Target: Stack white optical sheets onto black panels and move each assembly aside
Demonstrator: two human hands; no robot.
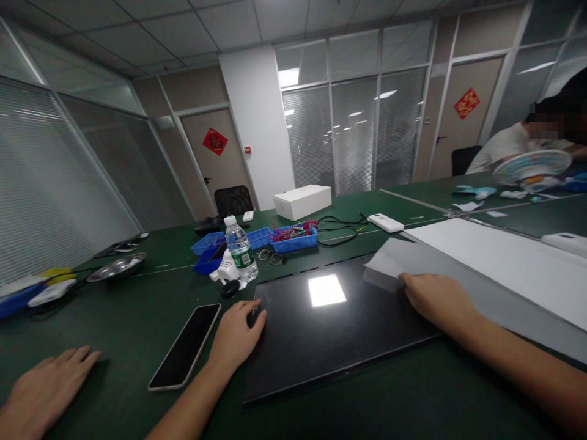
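A flat black display panel (330, 336) lies on the green table, a square light reflected in its glossy face. At its left edge is my left hand (236, 333), with thumb and forefinger bent around the rim; a small dark patch between them is hard to make out. My right hand (435, 299) is closed over the panel's right side, pinching the edge of a translucent film sheet (403, 260). The film's near corner is lifted over the panel, and the rest stretches right across the table. A smartphone (186, 348) lies screen up left of my left hand.
Another person's hand (50, 388) rests at the far left. Behind the panel stand a water bottle (241, 250), glasses (273, 255), a blue bin (293, 241) of red wires and a white box (302, 201). A white sheet (499, 263) lies right; a co-worker (504, 146) sits beyond a fan (532, 168).
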